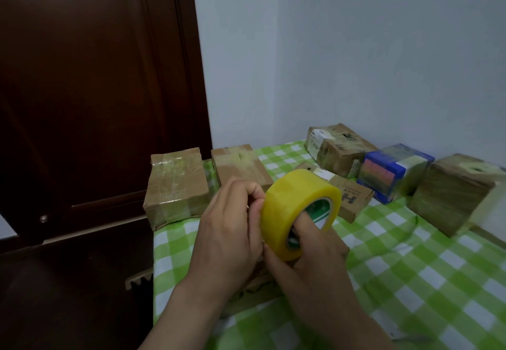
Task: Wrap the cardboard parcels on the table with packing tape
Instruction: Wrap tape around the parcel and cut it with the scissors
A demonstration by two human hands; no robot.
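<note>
Parcels (176, 185) crowd the table's far edge — open checked cloth (410, 267) lies right.

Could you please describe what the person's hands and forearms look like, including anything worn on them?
Both the left hand and the right hand are bare, with no gloves. The left forearm and right forearm are uncovered as far as the frame shows, so no sleeves appear. No watch or bracelet shows on either wrist.

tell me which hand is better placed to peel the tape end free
Left. The left hand pinches at the outer face of the tape roll, while the right hand is occupied holding it, a finger through its core.
</note>
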